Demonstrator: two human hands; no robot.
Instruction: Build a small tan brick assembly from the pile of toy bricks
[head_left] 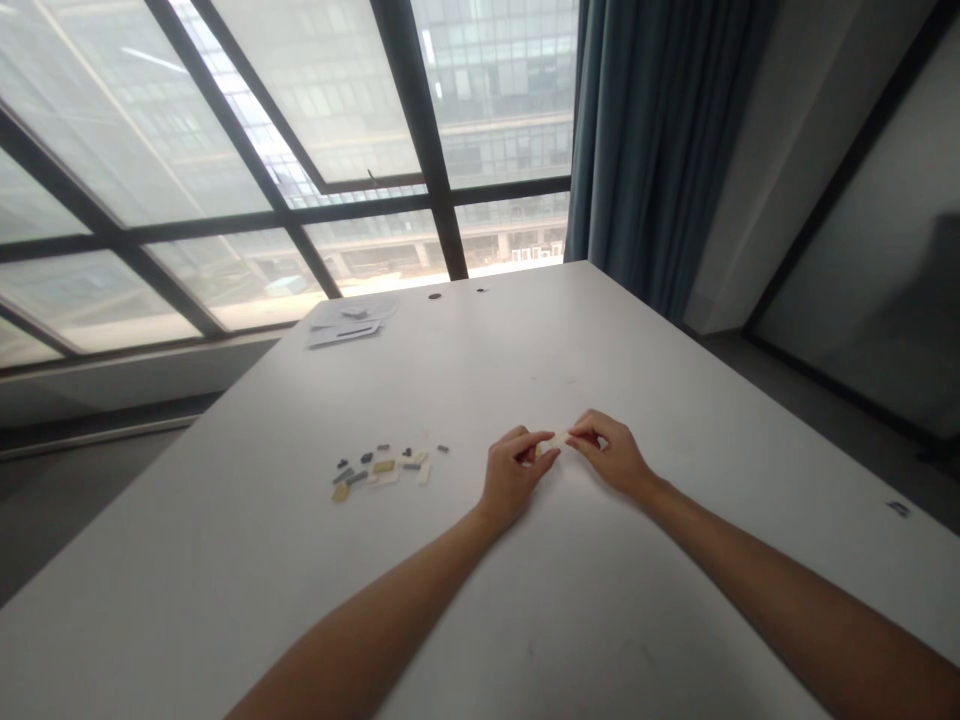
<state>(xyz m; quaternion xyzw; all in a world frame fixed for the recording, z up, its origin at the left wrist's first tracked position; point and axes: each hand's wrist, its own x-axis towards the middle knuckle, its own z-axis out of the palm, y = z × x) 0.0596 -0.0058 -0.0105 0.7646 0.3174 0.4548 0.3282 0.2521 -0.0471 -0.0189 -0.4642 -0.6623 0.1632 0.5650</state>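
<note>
Between my two hands is a small cream building-brick piece [559, 439], pinched from both sides above the white table [480, 370]. My left hand [517, 465] is closed, thumb and fingertips on the piece's left end, where a yellowish bit also shows. On its right end my right hand [611, 450] is closed in a pinch. Fingertips cover much of the piece, so its full shape is hidden. To the left of my left hand lies a loose group of small building bricks, with a tan brick [383, 467], grey bricks [357, 478], cream plates [424, 472] and dark pieces [367, 458].
White papers [345, 325] with a dark strip on them lie at the table's far left corner. A round dark disc [434, 296] is near the far edge. A small dark object [898, 509] lies by the right edge. Windows and a blue curtain [660, 140] stand beyond.
</note>
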